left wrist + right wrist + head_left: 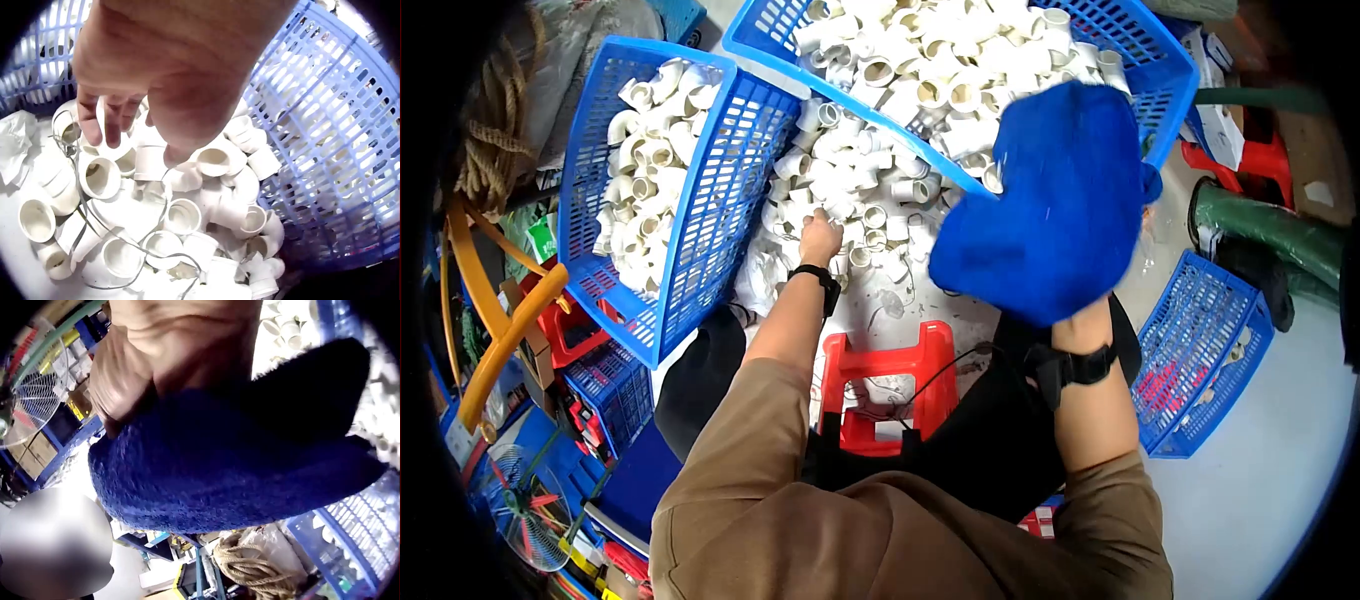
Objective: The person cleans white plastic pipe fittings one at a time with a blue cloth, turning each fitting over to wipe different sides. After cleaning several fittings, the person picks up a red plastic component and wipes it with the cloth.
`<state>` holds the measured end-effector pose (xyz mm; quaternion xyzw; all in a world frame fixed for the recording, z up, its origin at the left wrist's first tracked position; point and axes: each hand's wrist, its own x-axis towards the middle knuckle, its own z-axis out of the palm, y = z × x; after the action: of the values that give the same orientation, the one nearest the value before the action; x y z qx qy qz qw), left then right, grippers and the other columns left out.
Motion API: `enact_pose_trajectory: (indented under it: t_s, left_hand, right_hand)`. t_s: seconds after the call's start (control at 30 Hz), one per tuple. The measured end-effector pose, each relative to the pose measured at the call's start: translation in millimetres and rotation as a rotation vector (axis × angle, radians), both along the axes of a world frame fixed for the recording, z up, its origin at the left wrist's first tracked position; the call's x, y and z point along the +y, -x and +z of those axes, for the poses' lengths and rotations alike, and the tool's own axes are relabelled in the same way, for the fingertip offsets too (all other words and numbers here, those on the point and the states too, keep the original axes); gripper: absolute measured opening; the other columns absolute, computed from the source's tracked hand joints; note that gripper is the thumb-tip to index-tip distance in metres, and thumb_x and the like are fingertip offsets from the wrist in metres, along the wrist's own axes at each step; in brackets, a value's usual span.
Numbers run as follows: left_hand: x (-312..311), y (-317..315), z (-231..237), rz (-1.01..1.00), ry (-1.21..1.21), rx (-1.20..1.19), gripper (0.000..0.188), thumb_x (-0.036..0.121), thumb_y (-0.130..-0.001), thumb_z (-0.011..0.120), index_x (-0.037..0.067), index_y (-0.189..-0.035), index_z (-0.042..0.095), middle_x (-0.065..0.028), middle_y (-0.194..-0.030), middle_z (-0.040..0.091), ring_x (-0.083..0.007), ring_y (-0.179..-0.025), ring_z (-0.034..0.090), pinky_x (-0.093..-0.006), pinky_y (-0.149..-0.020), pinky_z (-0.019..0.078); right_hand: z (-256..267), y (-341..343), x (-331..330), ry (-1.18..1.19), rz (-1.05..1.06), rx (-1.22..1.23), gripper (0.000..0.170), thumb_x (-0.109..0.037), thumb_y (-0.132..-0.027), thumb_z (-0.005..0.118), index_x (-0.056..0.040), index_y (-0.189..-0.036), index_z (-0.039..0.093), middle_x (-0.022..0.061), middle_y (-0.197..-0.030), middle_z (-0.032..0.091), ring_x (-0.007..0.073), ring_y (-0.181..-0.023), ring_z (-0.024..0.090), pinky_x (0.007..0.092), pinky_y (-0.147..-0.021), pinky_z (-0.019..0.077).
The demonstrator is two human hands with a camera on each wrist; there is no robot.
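My left hand (821, 240) reaches down into a loose pile of white pipe fittings (840, 155) on the floor. In the left wrist view, that hand (162, 87) has its fingers (112, 125) spread and slightly bent, the thumb apart from them, over white fittings (100, 178). Thin grey wires (131, 240) lie across the pile. A large blue cloth-like mitt (1050, 200) covers the front of my right hand (1086, 326), above the right part of the pile. In the right wrist view the fingers of the right hand (175, 362) are hidden by the blue mitt (187, 469).
A blue basket (730, 190) of fittings stands at the left, tilted. A larger full one (1170, 90) is at the top. The red stool (887, 360) is between my legs. To the right are another blue basket (1200, 350) and a green wrapped roll (1270, 225).
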<state>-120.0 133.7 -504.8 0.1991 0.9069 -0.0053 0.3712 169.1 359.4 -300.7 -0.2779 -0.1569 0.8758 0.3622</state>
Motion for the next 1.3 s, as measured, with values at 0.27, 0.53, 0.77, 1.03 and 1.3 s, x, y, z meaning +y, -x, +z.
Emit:
enact_pose_trajectory:
  t_s: [0.27, 0.53, 0.77, 1.03, 1.3]
  left_hand:
    - [-4, 24, -49, -0.113, -0.108, -0.049, 0.037, 0.031, -0.088, 0.067, 0.009, -0.118, 0.066, -0.0229, -0.133, 0.052, -0.0386, -0.120, 0.056, -0.0462, -0.098, 0.0496]
    - [-8, 3, -25, -0.163, -0.049, -0.075, 0.069, 0.022, -0.080, 0.076, 0.014, -0.138, 0.040, -0.0204, -0.127, 0.056, -0.0422, -0.112, 0.061, -0.0483, -0.095, 0.0513]
    - [4, -10, -18, -0.296, 0.039, -0.001, 0.078, 0.028, -0.084, 0.074, 0.032, -0.150, 0.032, -0.0178, -0.138, 0.046, -0.0356, -0.118, 0.059, -0.0455, -0.094, 0.0535]
    - [8, -1, -15, -0.078, -0.086, 0.162, 0.056, 0.045, -0.091, 0.051, -0.001, -0.122, 0.053, -0.0277, -0.107, 0.066, -0.0422, -0.100, 0.066, -0.0496, -0.088, 0.0515]
    - [37, -22, 180, 0.242, -1.148, -0.190, 0.053, 0.044, -0.098, 0.038, -0.004, -0.115, 0.054, -0.0138, -0.065, 0.059, -0.0233, -0.055, 0.058, -0.0382, -0.054, 0.0439]
  right_hand:
    - [36, 34, -25, -0.052, 0.182, -0.230, 0.054, -0.035, -0.102, 0.043, 0.0016, -0.141, 0.046, 0.0201, -0.134, 0.058, 0.0334, -0.120, 0.059, 0.0469, -0.101, 0.0500]
    - [16, 66, -27, -0.089, 0.216, 0.036, 0.053, -0.035, -0.105, 0.035, 0.0031, -0.141, 0.045, 0.0177, -0.133, 0.059, 0.0284, -0.117, 0.061, 0.0402, -0.103, 0.0484]
    - [10, 66, -36, -0.062, 0.220, 0.262, 0.050, -0.030, -0.107, 0.030, 0.0022, -0.143, 0.044, 0.0161, -0.136, 0.056, 0.0255, -0.121, 0.058, 0.0369, -0.106, 0.0441]
    - [27, 83, -37, -0.283, 0.433, -0.218, 0.048, -0.025, -0.106, 0.028, 0.0045, -0.141, 0.043, 0.0151, -0.135, 0.056, 0.0236, -0.119, 0.057, 0.0354, -0.105, 0.0430]
    - [50, 101, -65, -0.772, 0.479, -0.571, 0.059, -0.039, -0.103, 0.040, 0.0032, -0.144, 0.038, 0.0221, -0.139, 0.048, 0.0331, -0.128, 0.048, 0.0391, -0.109, 0.0341]
